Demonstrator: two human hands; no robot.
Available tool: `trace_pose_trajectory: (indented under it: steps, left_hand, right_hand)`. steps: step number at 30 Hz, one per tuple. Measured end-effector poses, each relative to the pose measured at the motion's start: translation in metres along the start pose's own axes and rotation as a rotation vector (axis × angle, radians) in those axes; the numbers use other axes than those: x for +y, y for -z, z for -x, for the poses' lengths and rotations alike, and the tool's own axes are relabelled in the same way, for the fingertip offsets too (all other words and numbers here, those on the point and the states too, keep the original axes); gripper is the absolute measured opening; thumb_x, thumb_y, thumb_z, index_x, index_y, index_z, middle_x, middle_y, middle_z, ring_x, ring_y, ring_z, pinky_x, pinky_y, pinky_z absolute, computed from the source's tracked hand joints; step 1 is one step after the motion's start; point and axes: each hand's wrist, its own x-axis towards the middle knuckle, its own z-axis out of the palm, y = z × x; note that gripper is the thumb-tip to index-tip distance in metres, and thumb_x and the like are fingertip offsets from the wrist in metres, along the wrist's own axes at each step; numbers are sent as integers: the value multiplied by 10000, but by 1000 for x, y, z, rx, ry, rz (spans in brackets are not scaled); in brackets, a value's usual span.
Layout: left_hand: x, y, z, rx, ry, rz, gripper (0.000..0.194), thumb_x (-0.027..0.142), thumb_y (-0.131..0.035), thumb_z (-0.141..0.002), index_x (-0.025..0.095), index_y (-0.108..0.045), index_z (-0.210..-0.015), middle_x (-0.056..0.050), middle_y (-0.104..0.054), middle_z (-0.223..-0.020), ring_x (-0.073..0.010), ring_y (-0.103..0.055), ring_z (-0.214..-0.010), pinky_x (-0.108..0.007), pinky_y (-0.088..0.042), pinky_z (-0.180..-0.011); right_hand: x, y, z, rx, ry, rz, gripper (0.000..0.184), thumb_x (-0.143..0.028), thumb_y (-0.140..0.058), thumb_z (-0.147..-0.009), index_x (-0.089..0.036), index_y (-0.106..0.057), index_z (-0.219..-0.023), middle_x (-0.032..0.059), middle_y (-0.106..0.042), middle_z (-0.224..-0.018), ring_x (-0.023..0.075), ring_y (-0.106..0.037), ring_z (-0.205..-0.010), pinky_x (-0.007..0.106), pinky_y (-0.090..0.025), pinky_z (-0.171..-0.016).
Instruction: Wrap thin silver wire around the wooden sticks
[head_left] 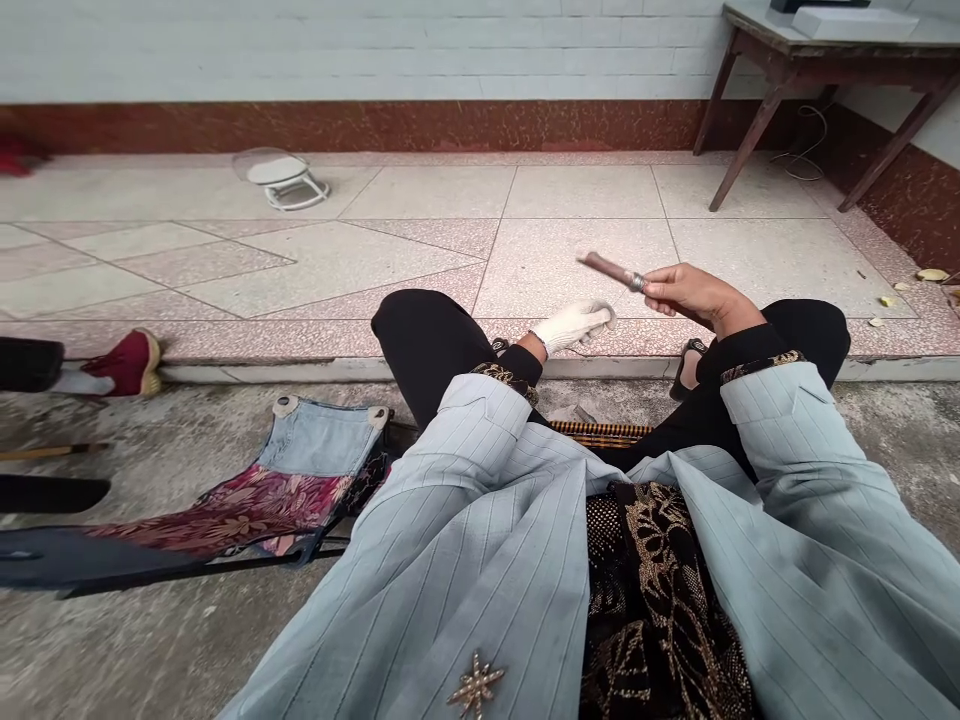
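My left hand (574, 328), in a white knitted glove, is in front of my knees with its fingers curled round a small, greyish, rounded thing (609, 318) too indistinct to name. To its right and a little higher, my bare right hand (686, 292) grips a brown stick-like tool (611, 268) with a silvery metal band by my fingers. The tool's far end points up and left and is blurred, so its kind does not show. It is apart from the gloved hand. Between my legs shows part of a yellow-and-black woven item (600, 434).
A raised tiled step (420, 195) lies ahead, with a small white stool (289, 180) on it. A wooden table (795, 60) stands at the back right. Left of me are a folding fabric chair (300, 480) and another person's red shoe (127, 365).
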Motion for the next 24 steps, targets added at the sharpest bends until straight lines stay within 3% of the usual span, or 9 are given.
trace_pose_trajectory:
  steps: [3,8,11,14,17,19,21,24]
  left_hand:
    - [0,-4,-2,-31,-1,60,246,373,-430,-968,171,-549,-893,53,-359,-615,-68,-336,-495,-178,-303,-461]
    - [0,-9,-1,-36,-28,114,264,396,-449,-966,161,-565,-926,57,-369,-609,-63,-325,-493,-176,-258,-455]
    - [-3,-11,-2,-30,-35,91,266,399,-450,-960,163,-568,-928,67,-353,-567,-67,-300,-470,-189,-223,-447]
    - [-4,-11,-3,-17,-67,-6,291,402,-441,-955,158,-592,-908,63,-370,-560,-69,-309,-465,-199,-237,-460]
    - [-2,-12,-2,-25,-47,-149,313,406,-459,-932,147,-631,-896,48,-424,-575,-72,-353,-475,-207,-262,-473]
    - [1,-13,0,-65,-28,-221,311,411,-490,-910,143,-645,-882,40,-459,-576,-78,-383,-482,-214,-278,-482]
    - [2,-13,1,-106,-39,-259,288,398,-531,-886,137,-645,-843,30,-495,-594,-82,-416,-508,-219,-304,-505]
    - [2,-11,1,-91,-47,-169,249,368,-583,-863,127,-630,-820,14,-535,-666,-81,-445,-563,-212,-343,-540]
  right_hand:
    - [5,2,-7,228,-13,-153,172,-295,-706,-873,-135,-649,-844,-10,-564,-621,59,-439,-493,195,-316,-435]
    - [11,2,-16,387,-22,-134,211,-309,-721,-874,-130,-627,-810,-5,-559,-606,61,-446,-474,198,-323,-413]
    - [15,5,-20,454,-93,125,158,-270,-680,-895,-114,-688,-921,9,-575,-624,76,-445,-481,225,-347,-444]
    - [20,7,-25,458,-161,595,240,-286,-646,-897,-134,-736,-1060,61,-654,-730,128,-527,-585,272,-383,-543]
    - [24,3,-28,284,-267,1022,275,-317,-640,-876,-147,-765,-1051,117,-702,-881,202,-597,-749,309,-376,-613]
    - [25,-2,-27,48,-371,1123,244,-300,-644,-862,-133,-776,-981,124,-700,-864,210,-601,-746,315,-371,-614]
    - [25,-6,-24,-230,-454,1047,199,-270,-656,-848,-120,-773,-908,87,-666,-731,172,-569,-645,302,-371,-591]
    - [20,-8,-14,-571,-437,678,228,-300,-703,-824,-127,-762,-961,-1,-588,-598,104,-485,-529,257,-370,-555]
